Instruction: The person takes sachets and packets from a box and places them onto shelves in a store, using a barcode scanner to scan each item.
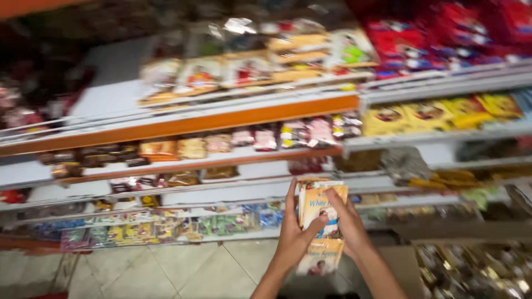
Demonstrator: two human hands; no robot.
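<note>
1. The left hand point(292, 235) and right hand point(348, 221) together grasp a stack of orange-and-white packets point(320, 213), held upright in front of the low shelves.
2. Behind, orange-edged shelves point(183, 124) carry blurred snack packs; yellow packs point(443, 113) sit far right, above a tiled floor point(183, 271).

We see red snack bags point(438, 39) above the orange-edged white metal shelf point(188, 123), yellow packets point(438, 113) beside it, pale floor tiles point(183, 271) below.

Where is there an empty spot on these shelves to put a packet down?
Bare white shelf shows at the upper left, beside the tan packets. Another gap sits left of the brown packets. The bottom shelf is crowded. Both hands hold packets.
</note>
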